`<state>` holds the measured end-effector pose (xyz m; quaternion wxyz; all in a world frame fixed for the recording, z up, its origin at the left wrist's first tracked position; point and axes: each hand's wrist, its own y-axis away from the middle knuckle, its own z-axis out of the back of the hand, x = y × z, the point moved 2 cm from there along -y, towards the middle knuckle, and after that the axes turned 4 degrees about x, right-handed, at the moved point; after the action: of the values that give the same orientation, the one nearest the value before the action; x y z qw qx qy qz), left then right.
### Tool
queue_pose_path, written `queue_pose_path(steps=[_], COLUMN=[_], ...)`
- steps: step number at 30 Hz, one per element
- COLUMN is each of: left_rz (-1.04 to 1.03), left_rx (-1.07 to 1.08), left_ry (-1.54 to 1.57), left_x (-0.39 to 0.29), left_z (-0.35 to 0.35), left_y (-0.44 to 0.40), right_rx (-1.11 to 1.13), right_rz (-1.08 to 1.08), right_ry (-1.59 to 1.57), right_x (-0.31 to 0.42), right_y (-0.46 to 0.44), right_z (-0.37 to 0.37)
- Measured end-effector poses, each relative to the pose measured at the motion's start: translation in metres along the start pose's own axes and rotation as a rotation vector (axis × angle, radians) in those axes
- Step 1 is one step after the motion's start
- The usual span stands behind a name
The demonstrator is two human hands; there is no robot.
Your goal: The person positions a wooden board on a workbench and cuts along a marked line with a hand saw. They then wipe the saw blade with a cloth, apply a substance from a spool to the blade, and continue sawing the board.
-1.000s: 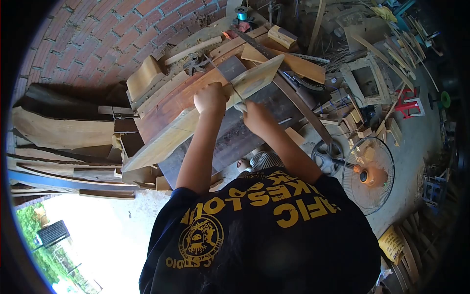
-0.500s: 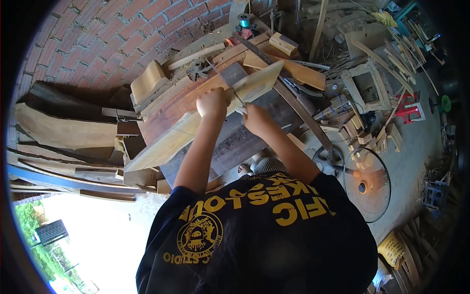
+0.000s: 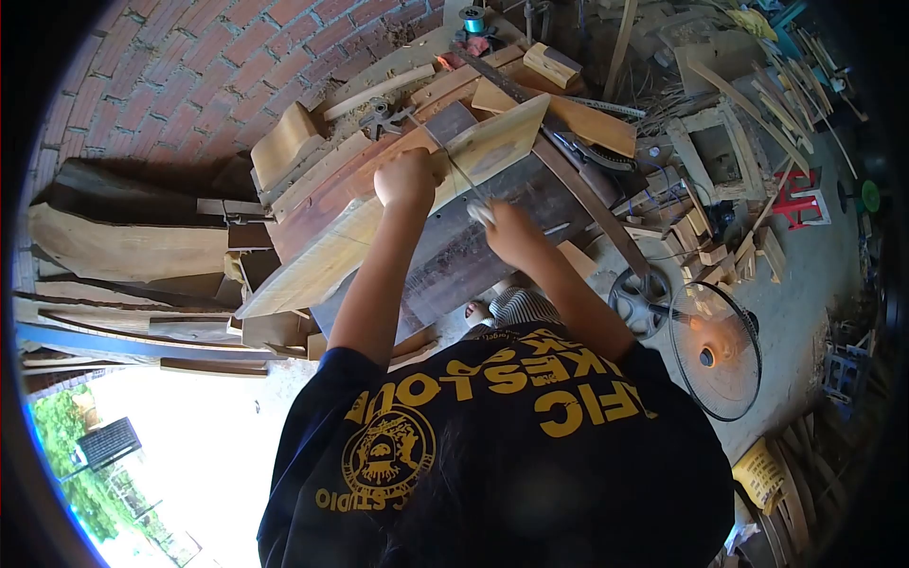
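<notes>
A long pale wooden board (image 3: 327, 257) stands tilted on its edge across the dark workbench top (image 3: 454, 256). My left hand (image 3: 405, 178) is closed over the board's upper edge near its middle. My right hand (image 3: 516, 233), on the near side of the board, is wrapped round the whitish handle of a thin, file-like tool (image 3: 481, 212). From that hand the narrow shaft runs up across the board, close to my left knuckles. Its exact kind is too small to make out.
Wood offcuts and a metal clamp-like part (image 3: 383, 119) lie behind the board, before a brick wall (image 3: 208, 85). Curved planks (image 3: 133, 241) are stacked at left. A standing fan (image 3: 712, 352), a red stool (image 3: 801, 201) and scrap wood stand at right.
My right hand has drawn back slightly, right and toward my body, pulling the tool with it. My left hand stays on the board; the whole view has shifted a little.
</notes>
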<state>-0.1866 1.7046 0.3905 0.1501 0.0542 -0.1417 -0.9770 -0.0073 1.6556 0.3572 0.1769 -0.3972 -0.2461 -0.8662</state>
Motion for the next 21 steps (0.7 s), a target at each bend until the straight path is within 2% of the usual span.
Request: queue_pose_path(steps=[2,5,6,10,13,15,16,21], left_rz=[-0.004,-0.017,0.018,0.077,0.014,0.007,0.009,-0.011], left_rx=[-0.043,-0.089,-0.031,-0.031,-0.029,0.008,0.034,-0.033], left_ry=[-0.081,-0.066,-0.084,-0.105,-0.104,-0.096,-0.080,-0.134], left_x=[0.000,-0.002,-0.002,0.009,0.005,0.006,0.005,0.004], left_z=[-0.003,0.009,0.013,0.005,0.006,0.006,0.007,0.005], left_y=[0.004,0.009,0.004,-0.018,-0.009,-0.009,-0.010,-0.006], right_rx=[-0.066,-0.053,-0.049,0.031,0.005,0.040,0.016,-0.003], right_rz=[0.035,-0.010,-0.016,-0.065,-0.050,-0.111,-0.072,-0.041], right_ry=[0.038,0.046,0.046,-0.055,-0.103,-0.036,-0.039,-0.034], right_x=[0.011,0.017,0.014,-0.017,-0.039,-0.024,-0.022,0.005], right_y=[-0.032,-0.031,-0.021,0.051,0.061,0.044,0.029,-0.024], right_z=[-0.006,-0.002,-0.001,-0.006,-0.011,-0.001,0.000,-0.007])
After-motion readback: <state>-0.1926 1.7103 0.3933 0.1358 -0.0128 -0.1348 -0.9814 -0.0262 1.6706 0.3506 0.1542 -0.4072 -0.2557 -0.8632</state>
